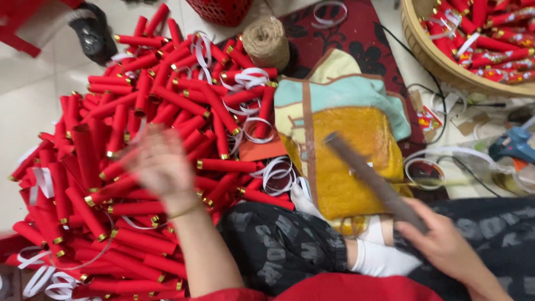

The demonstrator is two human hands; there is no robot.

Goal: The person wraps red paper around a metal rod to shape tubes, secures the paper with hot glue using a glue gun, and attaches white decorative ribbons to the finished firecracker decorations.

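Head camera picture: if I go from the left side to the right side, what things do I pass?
Pile of red tubes → left hand, blurred above the pile → ball of twine → yellow and teal cloth → right hand holding a dark stick → blue glue gun.

Your hands and the things around them

Your left hand is over the pile of tubes at your left; your right hand holds a stick above the cushion. The twine ball lies behind the cushion, the basket far right.
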